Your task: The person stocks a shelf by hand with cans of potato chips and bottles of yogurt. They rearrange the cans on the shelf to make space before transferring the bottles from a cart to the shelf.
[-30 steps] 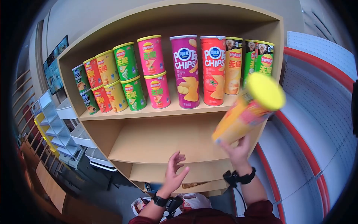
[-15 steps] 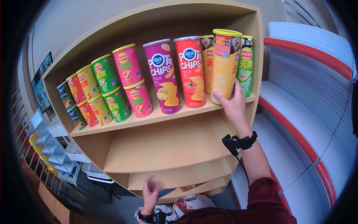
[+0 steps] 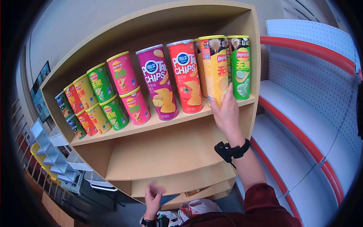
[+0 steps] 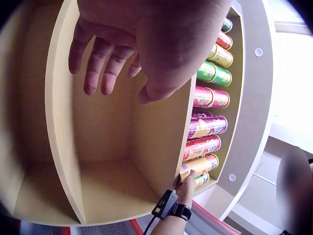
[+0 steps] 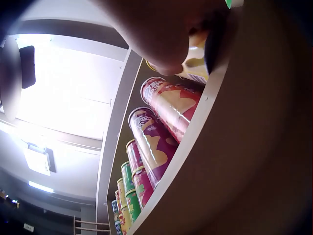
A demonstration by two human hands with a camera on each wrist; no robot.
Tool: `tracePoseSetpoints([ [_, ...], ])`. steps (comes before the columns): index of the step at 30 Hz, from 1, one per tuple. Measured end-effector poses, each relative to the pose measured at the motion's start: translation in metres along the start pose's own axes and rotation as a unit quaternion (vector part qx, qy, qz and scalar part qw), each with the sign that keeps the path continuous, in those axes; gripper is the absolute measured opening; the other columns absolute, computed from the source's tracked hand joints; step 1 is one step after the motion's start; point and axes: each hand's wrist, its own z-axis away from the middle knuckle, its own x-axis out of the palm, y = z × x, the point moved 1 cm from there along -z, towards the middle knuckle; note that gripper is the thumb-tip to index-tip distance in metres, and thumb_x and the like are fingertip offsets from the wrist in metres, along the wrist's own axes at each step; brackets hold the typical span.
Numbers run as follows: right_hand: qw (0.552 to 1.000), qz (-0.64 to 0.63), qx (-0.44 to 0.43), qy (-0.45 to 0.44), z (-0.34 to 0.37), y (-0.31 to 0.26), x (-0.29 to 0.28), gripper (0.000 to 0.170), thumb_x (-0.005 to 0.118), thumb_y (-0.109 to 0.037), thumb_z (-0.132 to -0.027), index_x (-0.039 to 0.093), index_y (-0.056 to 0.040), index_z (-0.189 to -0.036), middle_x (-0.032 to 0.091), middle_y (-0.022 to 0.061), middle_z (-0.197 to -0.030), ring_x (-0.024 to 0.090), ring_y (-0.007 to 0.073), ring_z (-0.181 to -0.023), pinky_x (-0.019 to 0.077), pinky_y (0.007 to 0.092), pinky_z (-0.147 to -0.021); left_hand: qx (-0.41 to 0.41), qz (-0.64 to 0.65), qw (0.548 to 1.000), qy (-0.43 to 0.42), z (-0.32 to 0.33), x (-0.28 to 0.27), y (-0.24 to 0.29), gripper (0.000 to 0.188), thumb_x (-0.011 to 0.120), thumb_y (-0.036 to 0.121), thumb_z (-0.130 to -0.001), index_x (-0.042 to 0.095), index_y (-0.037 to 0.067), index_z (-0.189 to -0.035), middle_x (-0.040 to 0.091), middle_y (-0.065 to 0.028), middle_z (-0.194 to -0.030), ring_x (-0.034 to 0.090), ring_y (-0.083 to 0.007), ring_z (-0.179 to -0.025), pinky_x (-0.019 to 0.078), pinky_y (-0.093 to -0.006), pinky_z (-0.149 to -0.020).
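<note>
On the top shelf, my right hand (image 3: pixel 227 117) grips the lower part of a tall yellow Lay's can (image 3: pixel 216 72), upright at the shelf's front edge. A green Lay's can (image 3: pixel 241 68) stands to its right, a red Potato Chips can (image 3: pixel 186 77) to its left, and another yellow can is partly hidden behind it. Further left is a purple can (image 3: pixel 158 83). My left hand (image 3: pixel 152 200) hangs low before the lower shelves, its fingers relaxed and holding nothing; the left wrist view shows the same hand (image 4: pixel 142 44) with fingers loosely extended.
Short cans stand stacked in twos along the left of the top shelf (image 3: pixel 132 129), such as a pink one (image 3: pixel 135 106). Lower wooden shelves (image 3: pixel 162 151) are below. White shelving with red edges (image 3: pixel 298 43) stands right. Plastic bags (image 3: pixel 198 208) lie on the floor.
The yellow can has gone from tilted in front of the shelf to upright beside the green can, carried by my right hand. My left hand has moved lower. The view has shifted.
</note>
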Motion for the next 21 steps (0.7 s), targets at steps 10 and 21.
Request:
tracePoseSetpoints([
  [10, 0.998, 0.069, 0.003, 0.015, 0.001, -0.007, -0.001, 0.086, 0.071, -0.039, -0.072, 0.028, 0.0045, -0.133, 0.051, 0.0201, -0.106, 0.052, 0.0342, -0.096, 0.0437, 0.0404, -0.082, 0.001, -0.006, 1.000, -0.012, -0.005, 0.005, -0.004, 0.045, 0.057, 0.005, -0.087, 0.035, 0.001, -0.126, 0.058, -0.0111, -0.091, 0.061, -0.0184, -0.082, 0.0492, -0.0281, -0.075],
  [21, 0.994, 0.106, -0.013, 0.016, 0.004, -0.004, 0.006, 0.080, 0.068, -0.032, -0.072, 0.030, 0.0059, -0.131, 0.051, 0.0172, -0.105, 0.052, 0.0300, -0.097, 0.0419, 0.0394, -0.084, -0.003, -0.007, 1.000, -0.005, -0.008, 0.000, -0.011, 0.044, 0.056, 0.003, -0.086, 0.036, 0.001, -0.126, 0.058, -0.0111, -0.090, 0.060, -0.0182, -0.081, 0.0495, -0.0285, -0.075],
])
